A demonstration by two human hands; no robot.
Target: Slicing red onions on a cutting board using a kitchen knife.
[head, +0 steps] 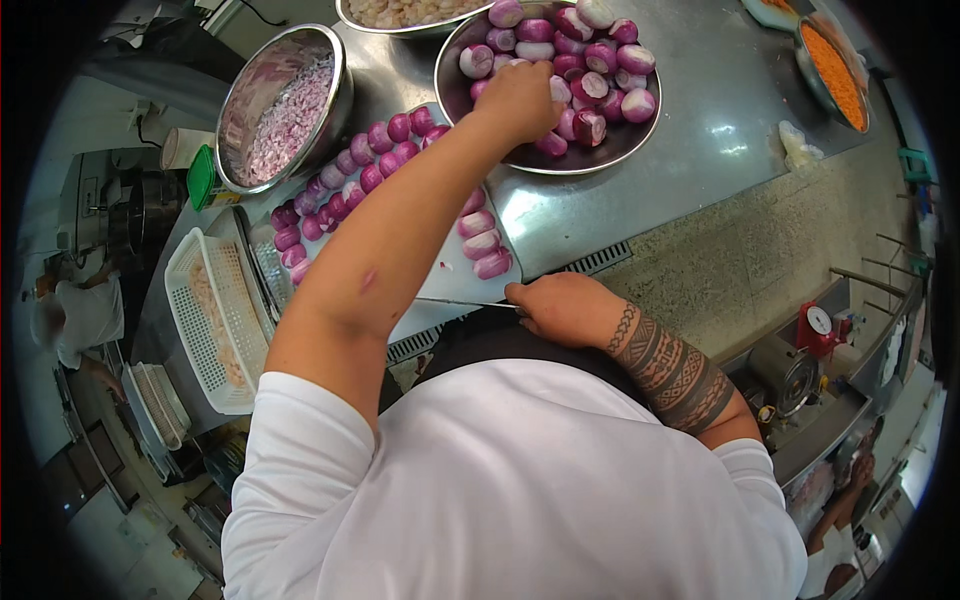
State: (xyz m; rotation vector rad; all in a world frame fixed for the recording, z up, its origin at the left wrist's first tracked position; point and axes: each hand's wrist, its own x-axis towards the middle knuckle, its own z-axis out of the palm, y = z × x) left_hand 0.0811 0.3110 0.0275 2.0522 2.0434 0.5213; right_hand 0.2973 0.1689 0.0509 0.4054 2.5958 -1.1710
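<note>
My left hand (520, 101) reaches into a wide metal bowl (551, 166) of peeled red onions (592, 86). Its fingers point down among the onions, so whether one is gripped is hidden. My right hand (566, 307) holds a knife by its handle at the near edge of a white cutting board (442, 281). The thin knife blade (461, 301) points left, partly behind my left forearm. Onion halves (364, 150) stand in rows along the board's far left side. A shorter row of onion halves (484, 244) lies at its right edge.
Left of the board, a metal bowl (341, 97) holds chopped onion. A white plastic basket (187, 300) and a green-lidded tub (201, 178) stand nearby. Orange shreds fill a bowl (832, 75) at far right. Other people (90, 307) are at the room's edges.
</note>
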